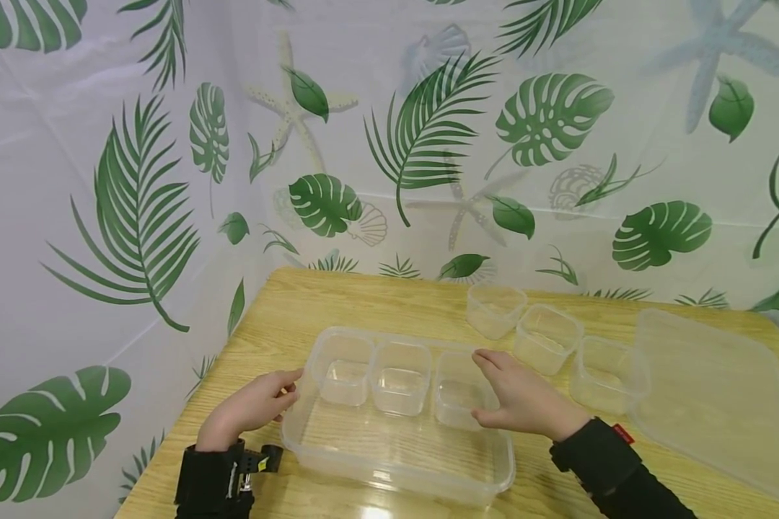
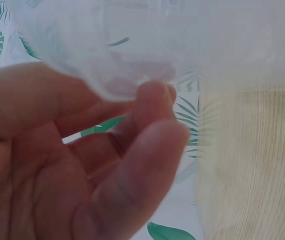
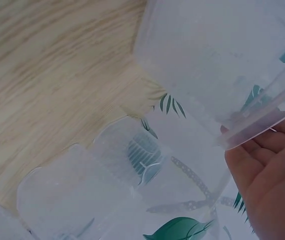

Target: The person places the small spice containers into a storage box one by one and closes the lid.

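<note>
The right hand [image 1: 526, 396] masks part of the cup [image 1: 454, 395] beside it — whether it grips cup or tray [image 1: 392, 476] is unclear. Right of that hand, the head view crops a clear lid [image 1: 714, 404]; above the left hand [image 2: 87, 162], the tray blurs — cropped by the left wrist view.

A white sheet [image 1: 350, 144] printed with green leaves covers the background, turning a corner towards 10 o'clock. A pale blue starfish print [image 1: 714, 47] sits at 2 o'clock. The yellowish wood-grained desk [image 1: 376, 295] spreads around 6 o'clock, catching bright light there.
</note>
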Demonstrator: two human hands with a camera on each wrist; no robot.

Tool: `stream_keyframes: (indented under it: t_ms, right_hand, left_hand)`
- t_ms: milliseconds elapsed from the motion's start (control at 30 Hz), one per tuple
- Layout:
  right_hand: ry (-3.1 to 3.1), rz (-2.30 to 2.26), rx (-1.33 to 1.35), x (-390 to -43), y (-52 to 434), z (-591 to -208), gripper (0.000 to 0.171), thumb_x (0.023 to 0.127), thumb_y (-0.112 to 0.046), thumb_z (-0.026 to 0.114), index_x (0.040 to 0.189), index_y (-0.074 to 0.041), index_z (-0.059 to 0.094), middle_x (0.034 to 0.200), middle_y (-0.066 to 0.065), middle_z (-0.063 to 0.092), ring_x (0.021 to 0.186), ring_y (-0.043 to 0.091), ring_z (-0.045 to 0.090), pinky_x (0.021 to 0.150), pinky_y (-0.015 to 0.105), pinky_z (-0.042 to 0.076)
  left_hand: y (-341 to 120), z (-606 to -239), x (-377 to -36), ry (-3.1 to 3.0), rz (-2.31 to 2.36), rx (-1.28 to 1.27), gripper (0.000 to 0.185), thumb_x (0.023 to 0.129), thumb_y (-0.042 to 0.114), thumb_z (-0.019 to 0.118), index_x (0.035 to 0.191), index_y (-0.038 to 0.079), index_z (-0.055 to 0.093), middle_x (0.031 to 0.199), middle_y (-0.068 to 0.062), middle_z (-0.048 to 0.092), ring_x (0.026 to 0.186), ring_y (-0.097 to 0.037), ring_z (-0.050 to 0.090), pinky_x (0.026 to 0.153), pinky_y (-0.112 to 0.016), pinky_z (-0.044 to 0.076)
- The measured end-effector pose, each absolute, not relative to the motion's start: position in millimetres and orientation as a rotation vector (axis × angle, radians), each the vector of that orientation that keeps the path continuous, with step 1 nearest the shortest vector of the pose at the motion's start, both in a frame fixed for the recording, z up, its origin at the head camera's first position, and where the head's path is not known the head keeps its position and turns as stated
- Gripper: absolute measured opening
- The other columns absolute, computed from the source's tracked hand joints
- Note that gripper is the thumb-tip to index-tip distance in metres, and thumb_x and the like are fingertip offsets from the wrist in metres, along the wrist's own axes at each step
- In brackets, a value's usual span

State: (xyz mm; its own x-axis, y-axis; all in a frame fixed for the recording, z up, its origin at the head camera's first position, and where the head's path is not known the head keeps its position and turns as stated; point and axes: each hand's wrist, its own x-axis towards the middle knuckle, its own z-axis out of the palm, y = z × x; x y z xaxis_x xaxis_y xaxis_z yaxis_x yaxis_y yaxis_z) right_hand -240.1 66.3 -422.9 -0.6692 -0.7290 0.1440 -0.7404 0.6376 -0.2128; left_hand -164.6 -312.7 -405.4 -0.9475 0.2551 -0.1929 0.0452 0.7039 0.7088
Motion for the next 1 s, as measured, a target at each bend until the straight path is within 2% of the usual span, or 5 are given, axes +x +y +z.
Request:
stream_keyframes:
  t_ms: [300, 567, 1000]
  right_hand:
    - [-2.821, 0.442, 1.244, -241.7, 65.7, -425.6, 0.072, 0.077, -0.032, 0.065, 0.127, 0.012, 0.037, 0.127, 0.027, 0.038, 0.115, 0.039, 0.038, 0.088, 0.046, 0.037]
    - [-2.827, 0.518, 1.186, -243.7, 64.3, -427.1, 0.073, 0.074, -0.03, 0.068, 0.126, 0.012, 0.04, 0.125, 0.026, 0.041, 0.113, 0.038, 0.04, 0.087, 0.045, 0.038]
    - [-2.942, 0.653, 1.1, -244.3, 62.8, -417.7, 0.074, 0.073, -0.03, 0.071, 0.128, 0.009, 0.04, 0.126, 0.025, 0.04, 0.114, 0.039, 0.039, 0.087, 0.048, 0.036]
  left_hand:
    - [-313.2, -404.6, -164.3, 2.632, 1.073, 0.23, 0.043, 0.093, 0.006, 0.044, 0.132, -0.008, 0.035, 0.093, -0.012, 0.054, 0.06, -0.017, 0.048, 0.052, -0.03, 0.041]
    - [-314.1, -405.3, -163.5, 2.639, 1.086, 0.258, 0.043, 0.092, 0.006, 0.044, 0.131, -0.009, 0.035, 0.095, -0.015, 0.055, 0.065, -0.016, 0.05, 0.055, -0.03, 0.045]
    - [-316.1, -405.8, -164.8, 2.616, 1.097, 0.273, 0.043, 0.093, 0.007, 0.045, 0.132, -0.009, 0.035, 0.099, -0.016, 0.054, 0.067, -0.016, 0.051, 0.057, -0.031, 0.045]
